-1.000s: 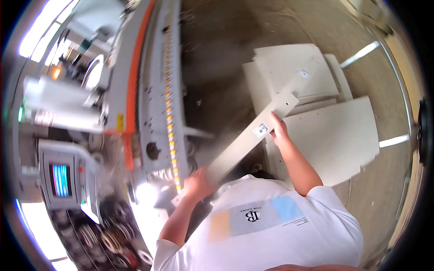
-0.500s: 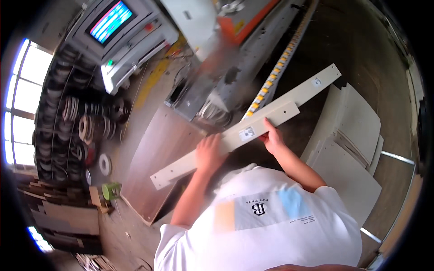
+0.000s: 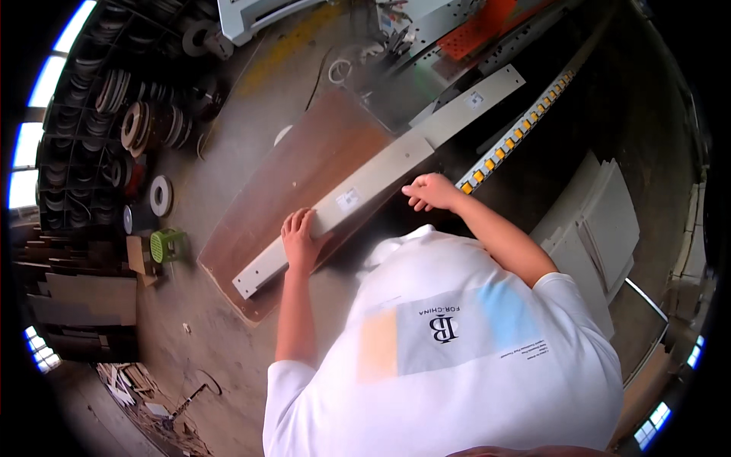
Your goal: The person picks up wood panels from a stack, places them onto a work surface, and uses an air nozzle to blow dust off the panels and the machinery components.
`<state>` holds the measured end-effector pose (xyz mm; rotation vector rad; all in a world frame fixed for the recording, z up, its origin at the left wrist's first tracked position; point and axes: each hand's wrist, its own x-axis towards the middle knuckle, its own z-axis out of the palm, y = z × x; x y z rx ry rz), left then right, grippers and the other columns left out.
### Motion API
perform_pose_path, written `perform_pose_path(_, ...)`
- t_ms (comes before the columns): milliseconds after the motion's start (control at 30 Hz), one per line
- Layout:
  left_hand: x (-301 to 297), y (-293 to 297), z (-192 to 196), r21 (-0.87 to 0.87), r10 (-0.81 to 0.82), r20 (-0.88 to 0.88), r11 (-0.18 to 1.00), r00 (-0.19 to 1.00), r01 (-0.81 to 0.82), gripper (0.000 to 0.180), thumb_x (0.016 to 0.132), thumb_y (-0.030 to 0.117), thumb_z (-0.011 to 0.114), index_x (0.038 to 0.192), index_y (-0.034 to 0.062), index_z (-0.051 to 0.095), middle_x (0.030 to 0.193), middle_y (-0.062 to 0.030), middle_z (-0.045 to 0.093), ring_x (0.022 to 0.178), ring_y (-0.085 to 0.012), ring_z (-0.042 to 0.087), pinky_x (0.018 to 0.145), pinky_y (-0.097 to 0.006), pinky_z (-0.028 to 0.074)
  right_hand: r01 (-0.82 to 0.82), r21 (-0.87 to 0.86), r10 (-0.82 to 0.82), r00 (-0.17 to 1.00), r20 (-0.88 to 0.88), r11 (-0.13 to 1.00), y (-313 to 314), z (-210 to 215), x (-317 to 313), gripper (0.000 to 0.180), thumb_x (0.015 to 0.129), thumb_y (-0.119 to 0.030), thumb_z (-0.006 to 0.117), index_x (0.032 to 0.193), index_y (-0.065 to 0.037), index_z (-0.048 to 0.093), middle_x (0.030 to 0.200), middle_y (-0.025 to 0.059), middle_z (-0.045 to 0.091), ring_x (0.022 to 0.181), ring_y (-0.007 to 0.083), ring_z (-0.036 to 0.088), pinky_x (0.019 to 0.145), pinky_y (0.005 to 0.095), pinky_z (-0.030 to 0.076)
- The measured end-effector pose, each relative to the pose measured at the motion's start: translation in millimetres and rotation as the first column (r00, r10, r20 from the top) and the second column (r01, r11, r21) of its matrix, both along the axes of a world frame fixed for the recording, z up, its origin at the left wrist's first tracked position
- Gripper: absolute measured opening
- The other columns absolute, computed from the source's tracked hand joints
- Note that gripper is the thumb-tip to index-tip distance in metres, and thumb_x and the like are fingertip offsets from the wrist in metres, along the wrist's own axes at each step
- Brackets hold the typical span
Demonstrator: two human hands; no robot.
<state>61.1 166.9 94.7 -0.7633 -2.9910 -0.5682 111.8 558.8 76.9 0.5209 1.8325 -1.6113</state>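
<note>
Two long pale panel strips, a shorter one (image 3: 335,209) lying along a longer one (image 3: 487,93), rest slanted over a brown board (image 3: 304,152). Both carry small holes, and a white label sits on each. My left hand (image 3: 299,236) grips the strips toward their near-left end, its fingers over the top. Just off their near edge is my right hand (image 3: 430,192), fingers loosely curled; nothing shows in them. The undersides of the strips are hidden.
A conveyor rail with yellow rollers (image 3: 506,145) runs away to the far right. Pale panels (image 3: 590,221) are stacked at my right. Left are a green stool (image 3: 167,245), rolls of edging on racks (image 3: 160,126) and dark boards (image 3: 84,297). A machine (image 3: 449,38) stands ahead.
The strips have come down and left over the brown board. My right hand has let go of them and drawn back; my left hand has slid toward the near-left end. The view has shifted.
</note>
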Motion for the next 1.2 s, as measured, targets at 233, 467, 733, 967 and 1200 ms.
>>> perform_pose_path(233, -3, 12, 33, 0.141, 0.068, 0.047, 0.987, 0.997, -0.074, 0.065, 0.068, 0.027, 0.091, 0.126, 0.0128, 0.066, 0.125, -0.0108, 0.06, 0.118, -0.0322, 0.055, 0.101, -0.047, 0.046, 0.086, 0.038, -0.084, 0.995, -0.058, 0.996, 14, 38, 14, 0.025, 0.098, -0.027, 0.071, 0.103, -0.003, 0.069, 0.091, 0.0059, 0.074, 0.08, 0.0127, 0.072, 0.07, 0.0275, 0.057)
perform_pose_path(467, -41, 55, 175, 0.883, -0.042, 0.256, 0.417, 0.966, -0.216, 0.053, 0.095, 0.036, 0.073, 0.133, 0.0021, 0.057, 0.124, -0.012, 0.061, 0.113, -0.0258, 0.06, 0.095, -0.039, 0.051, -0.001, 0.232, 0.154, 0.751, -0.642, 0.973, -5, 127, -14, 0.04, 0.089, -0.032, 0.08, 0.117, -0.005, 0.068, 0.117, 0.0097, 0.074, 0.103, 0.0203, 0.07, 0.094, 0.0336, 0.055)
perform_pose_path(733, -33, 146, 180, 0.826, -0.177, 0.407, -0.346, 0.896, -0.444, 0.047, 0.106, 0.038, 0.057, 0.134, 0.0016, 0.053, 0.135, -0.0171, 0.062, 0.116, -0.0285, 0.066, 0.097, -0.043, 0.057, 0.227, 0.569, 0.5, 0.296, -0.814, 0.791, -19, 184, -25, 0.059, 0.07, -0.026, 0.089, 0.118, -0.015, 0.057, 0.135, 0.0096, 0.065, 0.12, 0.0359, 0.062, 0.101, 0.0462, 0.051)
perform_pose_path(967, 13, 124, 119, 0.691, -0.206, 0.707, -0.005, 0.677, -0.723, 0.035, 0.101, 0.019, 0.066, 0.127, -0.0035, 0.057, 0.125, -0.0162, 0.066, 0.114, -0.0266, 0.067, 0.098, -0.043, 0.059, 0.204, 0.6, 0.529, 0.313, -0.789, 0.774, 15, 169, -11, 0.05, 0.059, -0.008, 0.092, 0.098, -0.012, 0.061, 0.119, 0.0073, 0.071, 0.102, 0.031, 0.068, 0.085, 0.0419, 0.057)
perform_pose_path(1200, 40, 117, 86, 0.615, -0.202, 0.77, -0.016, 0.605, -0.788, 0.039, 0.101, 0.018, 0.066, 0.128, -0.0066, 0.055, 0.126, -0.0191, 0.065, 0.115, -0.0284, 0.067, 0.096, -0.041, 0.059, 0.073, 0.613, 0.557, 0.344, -0.756, 0.786, 16, 134, -14, 0.048, 0.06, -0.01, 0.091, 0.097, -0.012, 0.061, 0.118, 0.0056, 0.072, 0.103, 0.0308, 0.068, 0.09, 0.0429, 0.056)
